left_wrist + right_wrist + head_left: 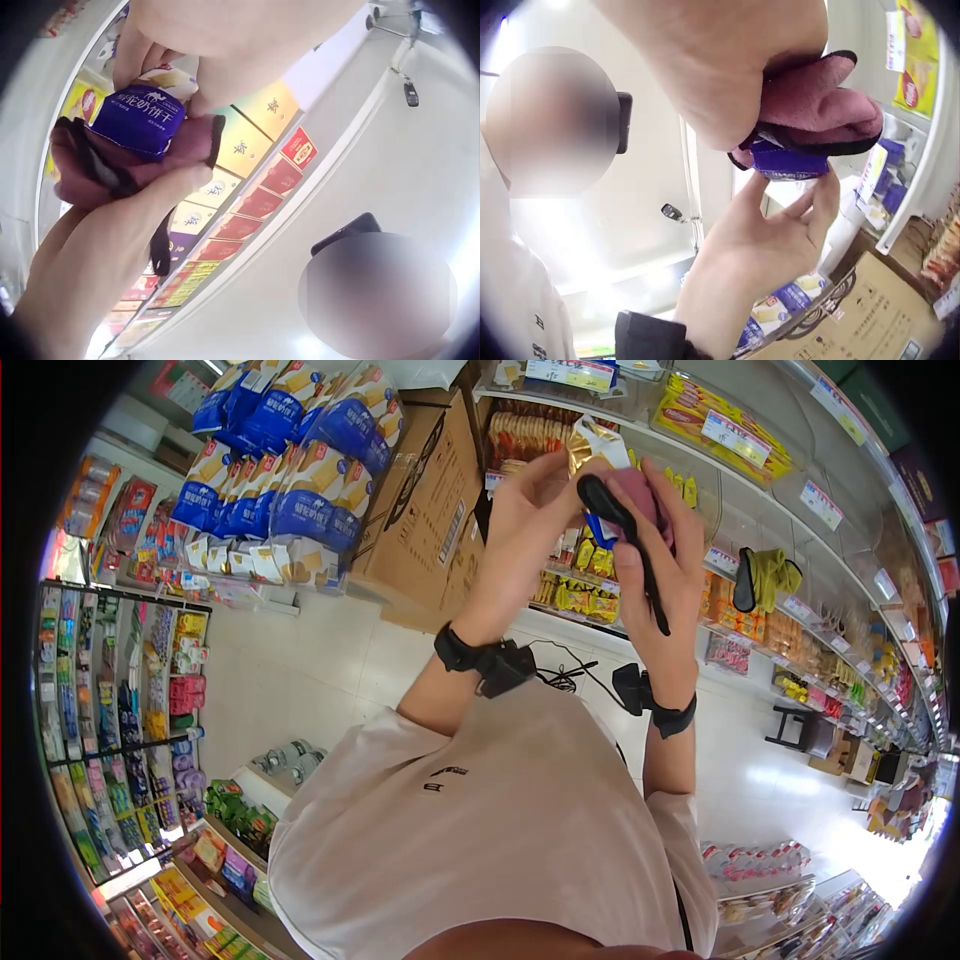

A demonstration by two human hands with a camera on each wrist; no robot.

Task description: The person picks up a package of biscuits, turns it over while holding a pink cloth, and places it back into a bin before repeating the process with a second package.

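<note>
My left hand (pixel 525 535) pinches a blue biscuit packet (pixel 142 120) with a white camel and white lettering on its front. A mauve cloth with black edging (pixel 821 112) is gripped in my right hand (pixel 662 565). The cloth lies against the packet and covers part of it in the left wrist view. In the head view, the packet's gold and white end (pixel 595 445) sticks up between both hands, and a black strip of the cloth's edging hangs down across the right palm.
Stacked blue biscuit packets (pixel 325 500) stand left beside a cardboard box (pixel 425 510). Snack shelves (pixel 720 550) curve along the front and right. A yellow-green cloth with black edging (pixel 772 580) hangs at a shelf edge. Black cables (pixel 565 675) show below the hands.
</note>
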